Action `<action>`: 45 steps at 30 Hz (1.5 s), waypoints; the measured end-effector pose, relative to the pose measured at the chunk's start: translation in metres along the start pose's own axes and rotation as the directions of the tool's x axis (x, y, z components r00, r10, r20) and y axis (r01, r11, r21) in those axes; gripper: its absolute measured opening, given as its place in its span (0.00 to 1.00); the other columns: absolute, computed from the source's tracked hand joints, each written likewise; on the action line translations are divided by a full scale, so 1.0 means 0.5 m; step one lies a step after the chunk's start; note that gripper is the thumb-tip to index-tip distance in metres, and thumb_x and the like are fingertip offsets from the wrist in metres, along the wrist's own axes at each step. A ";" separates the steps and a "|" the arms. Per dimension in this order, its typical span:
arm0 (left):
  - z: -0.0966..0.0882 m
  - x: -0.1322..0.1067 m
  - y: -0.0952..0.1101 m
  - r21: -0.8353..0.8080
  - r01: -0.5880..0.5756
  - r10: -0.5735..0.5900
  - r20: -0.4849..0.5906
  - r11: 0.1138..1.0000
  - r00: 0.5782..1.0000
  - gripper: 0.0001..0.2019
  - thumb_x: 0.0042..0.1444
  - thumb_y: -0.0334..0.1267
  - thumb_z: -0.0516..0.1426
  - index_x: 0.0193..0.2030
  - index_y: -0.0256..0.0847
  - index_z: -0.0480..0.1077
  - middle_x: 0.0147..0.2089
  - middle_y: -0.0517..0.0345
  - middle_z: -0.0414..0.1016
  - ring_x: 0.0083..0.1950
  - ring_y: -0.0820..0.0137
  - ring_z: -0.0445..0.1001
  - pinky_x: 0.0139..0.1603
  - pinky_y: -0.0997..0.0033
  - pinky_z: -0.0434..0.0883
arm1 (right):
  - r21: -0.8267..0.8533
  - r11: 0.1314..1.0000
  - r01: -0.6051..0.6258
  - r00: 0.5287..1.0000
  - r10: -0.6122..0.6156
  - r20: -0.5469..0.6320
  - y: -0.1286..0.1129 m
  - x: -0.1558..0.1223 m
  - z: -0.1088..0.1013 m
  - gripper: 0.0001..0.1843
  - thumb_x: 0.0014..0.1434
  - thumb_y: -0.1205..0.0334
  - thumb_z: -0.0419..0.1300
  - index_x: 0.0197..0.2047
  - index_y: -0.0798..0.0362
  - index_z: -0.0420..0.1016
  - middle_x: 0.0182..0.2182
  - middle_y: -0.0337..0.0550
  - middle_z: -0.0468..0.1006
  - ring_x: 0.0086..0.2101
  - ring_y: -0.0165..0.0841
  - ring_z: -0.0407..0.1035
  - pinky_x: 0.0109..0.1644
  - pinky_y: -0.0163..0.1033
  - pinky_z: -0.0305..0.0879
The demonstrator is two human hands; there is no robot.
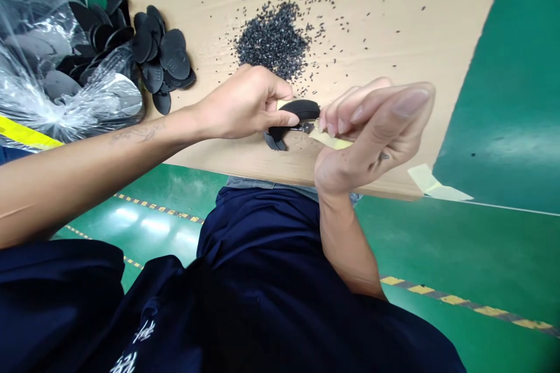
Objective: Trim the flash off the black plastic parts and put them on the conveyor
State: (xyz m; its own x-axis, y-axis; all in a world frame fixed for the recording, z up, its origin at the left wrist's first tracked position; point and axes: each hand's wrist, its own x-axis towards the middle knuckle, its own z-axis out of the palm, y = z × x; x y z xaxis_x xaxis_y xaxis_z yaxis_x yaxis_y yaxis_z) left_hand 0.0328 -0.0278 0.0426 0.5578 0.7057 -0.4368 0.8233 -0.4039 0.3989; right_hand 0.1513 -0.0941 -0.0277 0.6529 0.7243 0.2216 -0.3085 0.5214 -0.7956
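My left hand (251, 102) is closed on a black curved plastic part (301, 108), gripping its left end between thumb and fingers. A second black piece (275, 139) shows just below that thumb, on or near the cardboard. My right hand (371, 122) is at the right end of the held part, its fingertips drawn together there and its thumb raised. Whatever those fingertips pinch is too small or hidden to make out. A pale yellow strip (330, 140) lies along a finger of this hand. Beyond both hands is a heap of tiny black pieces (275, 41).
Several black oval pieces (172, 52) lie on the cardboard (371, 23) at the left. Beside them, a clear plastic bag (39, 64) holds more. Tape (437, 185) sticks at the cardboard's near right corner, over a green surface. Tiny black pieces are scattered around the heap.
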 end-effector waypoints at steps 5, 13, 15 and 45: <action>-0.004 -0.002 0.003 0.005 0.002 -0.002 0.034 1.000 0.999 0.17 0.63 0.45 0.58 0.24 0.42 0.65 0.21 0.62 0.63 0.28 0.70 0.64 0.32 0.65 0.59 | 0.046 0.999 0.026 1.000 -0.026 0.013 0.005 0.003 -0.002 0.22 0.73 0.50 0.52 0.27 0.48 0.59 0.22 0.32 0.53 0.20 0.25 0.53 0.24 0.37 0.55; -0.004 0.000 0.023 0.184 -0.007 0.006 0.004 0.983 1.000 0.13 0.63 0.43 0.58 0.27 0.43 0.69 0.23 0.62 0.66 0.30 0.70 0.67 0.36 0.65 0.60 | -0.010 1.000 -0.016 1.000 0.016 0.016 -0.003 0.000 -0.004 0.21 0.73 0.51 0.51 0.28 0.48 0.59 0.22 0.32 0.53 0.20 0.25 0.55 0.24 0.35 0.57; -0.002 0.004 0.024 0.208 -0.006 0.008 -0.011 0.978 1.000 0.11 0.62 0.43 0.59 0.29 0.44 0.70 0.23 0.61 0.67 0.32 0.67 0.70 0.36 0.65 0.61 | -0.012 1.000 -0.021 1.000 0.021 0.018 -0.002 0.000 -0.002 0.20 0.73 0.53 0.50 0.28 0.48 0.60 0.22 0.32 0.53 0.21 0.26 0.55 0.25 0.36 0.57; 0.024 0.000 0.042 0.277 0.112 -0.100 -0.057 0.954 0.993 0.15 0.65 0.44 0.56 0.31 0.39 0.75 0.27 0.56 0.73 0.35 0.65 0.74 0.40 0.65 0.62 | 0.020 0.999 -0.036 0.999 0.036 0.000 -0.009 -0.001 0.004 0.23 0.72 0.48 0.54 0.26 0.48 0.59 0.21 0.32 0.53 0.20 0.26 0.52 0.24 0.36 0.57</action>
State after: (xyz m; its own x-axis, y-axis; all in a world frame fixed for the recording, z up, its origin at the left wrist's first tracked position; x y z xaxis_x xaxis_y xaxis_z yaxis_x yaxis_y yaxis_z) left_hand 0.0511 -0.0434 0.0413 0.4659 0.7743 -0.4282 0.8772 -0.4678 0.1083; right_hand 0.1509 -0.0960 -0.0233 0.6417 0.7423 0.1929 -0.3453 0.5042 -0.7915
